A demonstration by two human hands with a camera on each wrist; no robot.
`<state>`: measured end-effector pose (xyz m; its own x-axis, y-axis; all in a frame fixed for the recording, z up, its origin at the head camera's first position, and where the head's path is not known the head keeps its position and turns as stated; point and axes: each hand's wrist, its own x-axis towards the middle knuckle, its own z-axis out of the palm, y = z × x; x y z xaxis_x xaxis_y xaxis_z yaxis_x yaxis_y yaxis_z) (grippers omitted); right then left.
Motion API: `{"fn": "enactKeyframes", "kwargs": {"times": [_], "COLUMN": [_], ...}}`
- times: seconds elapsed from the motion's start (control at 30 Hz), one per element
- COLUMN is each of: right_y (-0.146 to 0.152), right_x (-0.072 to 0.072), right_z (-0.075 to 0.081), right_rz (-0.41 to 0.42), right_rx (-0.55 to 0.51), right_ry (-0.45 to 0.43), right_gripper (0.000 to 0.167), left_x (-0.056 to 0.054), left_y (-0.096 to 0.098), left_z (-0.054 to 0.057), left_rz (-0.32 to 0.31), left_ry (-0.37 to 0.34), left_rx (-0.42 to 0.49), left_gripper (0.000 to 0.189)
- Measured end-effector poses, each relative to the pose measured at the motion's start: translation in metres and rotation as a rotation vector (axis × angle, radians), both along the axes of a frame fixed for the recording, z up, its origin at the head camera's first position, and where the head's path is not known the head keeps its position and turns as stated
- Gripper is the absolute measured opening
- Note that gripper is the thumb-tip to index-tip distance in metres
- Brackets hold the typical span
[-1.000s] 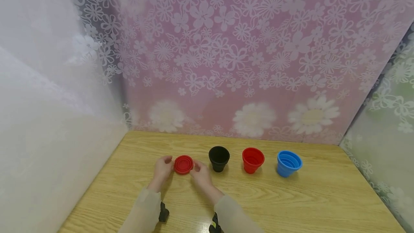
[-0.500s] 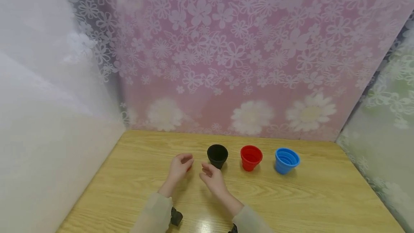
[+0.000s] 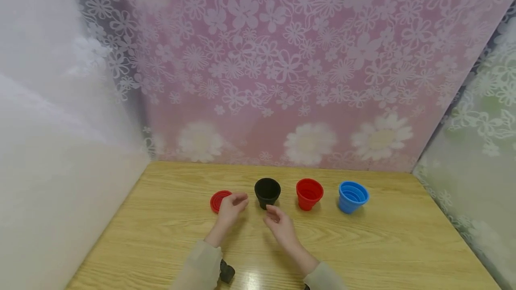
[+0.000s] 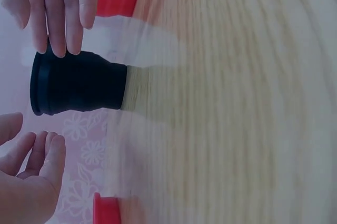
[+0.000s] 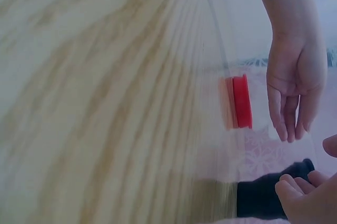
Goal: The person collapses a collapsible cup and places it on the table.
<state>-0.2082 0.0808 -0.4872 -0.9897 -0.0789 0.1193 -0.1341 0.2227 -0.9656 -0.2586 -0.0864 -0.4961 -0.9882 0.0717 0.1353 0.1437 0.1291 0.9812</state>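
Note:
The black collapsible cup (image 3: 267, 194) stands upright and expanded on the table. My left hand (image 3: 230, 209) is just left of it, fingers loosely bent and holding nothing. In front of the cup, slightly right, is my right hand (image 3: 281, 227), also with nothing in it. The left wrist view shows a gap between the left fingertips and the black cup (image 4: 81, 84); the right fingers (image 4: 57, 18) overlap the cup there, and contact cannot be told. A flattened red collapsible cup (image 3: 218, 200) lies left of the left hand, which partly hides it in the head view.
To the right, an expanded red cup (image 3: 309, 196) and an expanded blue cup (image 3: 352, 198) stand in a row with the black one. Behind the wooden table (image 3: 395, 236) hangs a pink flowered curtain (image 3: 258, 79); pale sheets rise on both sides.
Both hands have left the flattened red cup and moved right, towards the black cup. The flattened cup stays on the table. The head view has shifted slightly.

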Motion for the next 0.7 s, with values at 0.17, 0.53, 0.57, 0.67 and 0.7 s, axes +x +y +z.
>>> {"fn": "enactKeyframes", "kwargs": {"times": [0.17,0.53,0.57,0.67,0.7], "right_y": [0.013,0.033,0.034,0.037,0.038], "right_x": [-0.003,-0.027,-0.03,-0.035,-0.037], "right_z": [0.001,-0.002,-0.002,-0.002,-0.003], "right_rz": [-0.06,-0.141,-0.14,-0.106,-0.092], "right_rx": [-0.042,-0.11,-0.112,-0.095,-0.09], "right_ry": [-0.056,-0.092,-0.1,-0.089,-0.082], "right_gripper": [0.035,0.04,0.041,0.046,0.048], "left_x": [-0.001,0.0,0.001,0.006,0.007], "left_y": [0.006,0.014,0.014,0.016,0.017], "left_z": [-0.004,0.007,0.011,0.021,0.024], "left_rz": [-0.005,-0.006,-0.011,-0.014,-0.014], "left_ry": [-0.01,-0.075,-0.073,-0.084,-0.083], "left_rx": [-0.003,0.113,0.118,0.124,0.12], "left_gripper": [0.028,0.031,0.031,0.03,0.03]}}
